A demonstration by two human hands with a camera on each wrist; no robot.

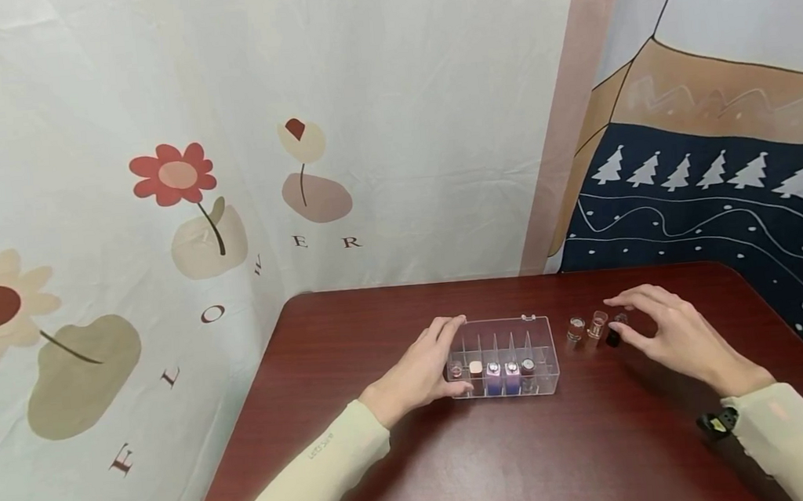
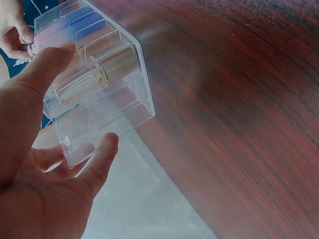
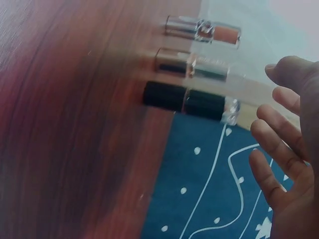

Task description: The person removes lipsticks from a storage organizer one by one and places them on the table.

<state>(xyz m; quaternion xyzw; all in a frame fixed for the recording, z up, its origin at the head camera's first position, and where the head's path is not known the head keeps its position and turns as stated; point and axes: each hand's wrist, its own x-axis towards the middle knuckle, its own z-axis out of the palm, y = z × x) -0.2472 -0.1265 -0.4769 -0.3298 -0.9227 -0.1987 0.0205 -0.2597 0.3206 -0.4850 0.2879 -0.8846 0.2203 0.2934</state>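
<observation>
My left hand (image 1: 421,367) grips the left end of a clear plastic lipstick organizer (image 1: 554,356), thumb at the front and fingers at the back. Two pink-to-blue lipsticks (image 1: 503,380) and several other tubes stand in its front row of slots; the back slots hold nothing visible. To the right of the organizer, a clear-capped lipstick (image 3: 227,35), a second clear tube (image 3: 209,68) and a black lipstick (image 3: 164,96) stand in a row on the table. With thumb and fingers apart, my right hand (image 1: 684,334) hovers beside the black one, holding nothing.
The dark red wooden table (image 1: 503,463) bears everything. Behind it hangs a pale cloth (image 1: 406,124) with printed flowers, and at the right a navy cloth (image 1: 697,227) with white trees. A dark strapped device (image 1: 718,422) sits at my right wrist.
</observation>
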